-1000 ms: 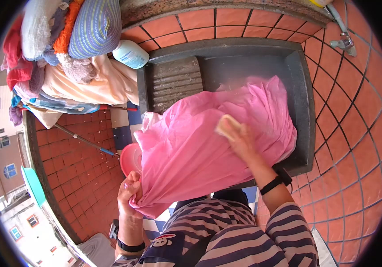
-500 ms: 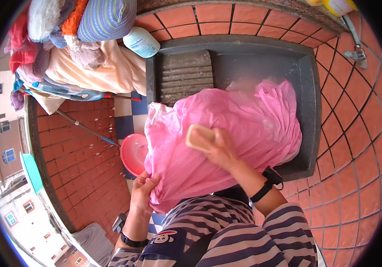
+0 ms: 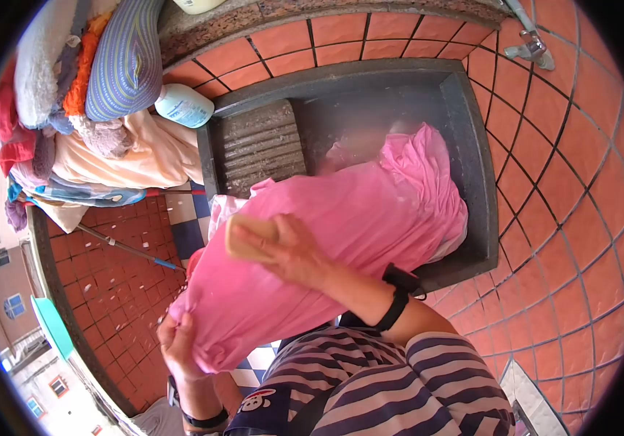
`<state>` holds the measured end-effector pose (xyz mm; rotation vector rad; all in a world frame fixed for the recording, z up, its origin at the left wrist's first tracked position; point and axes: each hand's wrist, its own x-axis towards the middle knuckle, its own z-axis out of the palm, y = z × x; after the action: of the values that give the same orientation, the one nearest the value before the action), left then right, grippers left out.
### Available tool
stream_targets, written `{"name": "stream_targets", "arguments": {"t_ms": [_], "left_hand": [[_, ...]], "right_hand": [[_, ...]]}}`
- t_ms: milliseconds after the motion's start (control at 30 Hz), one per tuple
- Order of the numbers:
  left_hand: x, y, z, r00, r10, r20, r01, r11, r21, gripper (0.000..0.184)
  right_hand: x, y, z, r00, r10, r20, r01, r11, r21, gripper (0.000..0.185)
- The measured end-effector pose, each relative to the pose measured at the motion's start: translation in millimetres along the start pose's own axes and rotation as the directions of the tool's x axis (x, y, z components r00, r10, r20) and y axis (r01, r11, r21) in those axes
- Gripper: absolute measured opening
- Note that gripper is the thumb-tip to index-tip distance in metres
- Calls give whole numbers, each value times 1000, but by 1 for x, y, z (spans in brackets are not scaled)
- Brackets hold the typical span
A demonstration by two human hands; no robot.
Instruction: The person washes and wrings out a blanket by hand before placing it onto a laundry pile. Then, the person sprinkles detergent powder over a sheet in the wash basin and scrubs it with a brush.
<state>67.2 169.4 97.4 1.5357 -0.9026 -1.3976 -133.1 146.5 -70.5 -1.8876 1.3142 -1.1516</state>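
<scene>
Pink cloth (image 3: 334, 218) spreads from the dark sink (image 3: 483, 182) over its front edge toward my body. My left hand (image 3: 180, 349) is closed on the cloth's near left corner and holds it stretched. In my right hand (image 3: 290, 251) is a pale, block-shaped brush (image 3: 248, 238), resting on the left part of the cloth; its underside is hidden. Behind the cloth, the ridged washboard part (image 3: 261, 142) of the sink shows. Cloudy water lies in the sink's back part.
Left of the sink are piled clothes (image 3: 123, 156) and a white bottle (image 3: 185, 106). A tap (image 3: 533, 51) is on the tiled wall at the upper right. A pole (image 3: 127, 247) leans at the left, and a red basin (image 3: 195, 260) is mostly hidden.
The brush in my right hand has moved left across the cloth. My left hand has drawn the cloth's corner to the left and down, covering most of the red basin.
</scene>
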Motion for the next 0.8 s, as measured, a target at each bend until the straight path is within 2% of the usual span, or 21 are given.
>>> {"name": "stream_targets", "arguments": {"t_ms": [33, 67, 100, 133, 167, 200, 233, 267, 300, 333, 367, 400, 433, 467, 500, 567, 600, 667, 700, 767, 800], "left_hand": [[-7, 26, -12, 999, 13, 31, -11, 997, -74, 25], [-4, 28, -44, 999, 37, -24, -39, 996, -77, 24], [-8, 24, -69, 826, 527, 202, -549, 668, 502, 37], [-8, 30, -93, 886, 456, 83, -455, 822, 343, 40], [-5, 38, -107, 938, 346, -9, -341, 927, 159, 43], [1, 33, -100, 932, 363, -16, -357, 923, 145, 43], [3, 29, -90, 773, 629, 78, -584, 658, 475, 55], [4, 27, -86, 574, 767, 288, -676, 245, 695, 69], [7, 29, -77, 660, 742, 119, -615, 442, 653, 63], [10, 32, -66, 744, 662, -91, -512, 651, 561, 66], [11, 42, -45, 804, 524, -282, -386, 820, 423, 70], [11, 43, -45, 805, 523, -281, -385, 820, 424, 70], [11, 44, -46, 754, 596, -278, -417, 760, 498, 73], [10, 46, -50, 699, 664, -266, -440, 693, 571, 76], [10, 49, -58, 700, 664, -264, -435, 689, 580, 76], [13, 59, -77, 605, 796, -7, -539, 416, 733, 63], [15, 66, -83, 579, 815, 29, -550, 364, 752, 63], [18, 77, -91, 583, 812, -9, -545, 399, 738, 63], [19, 81, -92, 589, 808, -32, -548, 428, 719, 63], [20, 87, -93, 609, 789, -77, -562, 498, 661, 63], [23, 92, -94, 636, 764, -105, -562, 553, 615, 63]], "right_hand": [[-20, 58, -5, 997, 26, 67, -7, 963, -268, 66], [-42, 94, -32, 979, 188, 83, -143, 912, -386, 64], [-67, 140, -61, 945, 324, 45, -243, 788, -566, 57], [-89, 160, -108, 813, 583, 7, -357, 506, -785, 54], [-113, 178, -142, 801, 583, -137, -478, 484, -733, 62], [-123, 184, -166, 787, 598, -150, -492, 462, -738, 61], [-130, 181, -177, 768, 624, -147, -504, 446, -740, 61], [-133, 171, -175, 756, 638, -145, -513, 440, -737, 61], [-125, 163, -174, 671, 709, -217, -680, 472, -561, 65], [-115, 156, -174, 576, 775, -262, -804, 478, -353, 70], [-109, 147, -170, 573, 775, -268, -807, 474, -353, 70], [-105, 137, -162, 607, 763, -225, -789, 611, -57, 74], [-106, 130, -156, 646, 740, -189, -696, 672, 253, 78], [-108, 127, -149, 724, 681, -107, -649, 726, 227, 86], [-113, 121, -142, 704, 710, 21, -693, 681, 236, 86], [-128, 112, -127, 644, 729, 230, -764, 628, 147, 86], [-135, 107, -123, 639, 733, 234, -769, 622, 149, 86], [-140, 100, -120, 711, 682, 172, -703, 695, 150, 82], [-141, 97, -124, 708, 685, 172, -706, 692, 149, 82], [-133, 92, -143, 770, 637, -35, -614, 754, 235, 71], [-103, 71, -168, 766, 620, -173, -541, 766, 348, 65]]}}
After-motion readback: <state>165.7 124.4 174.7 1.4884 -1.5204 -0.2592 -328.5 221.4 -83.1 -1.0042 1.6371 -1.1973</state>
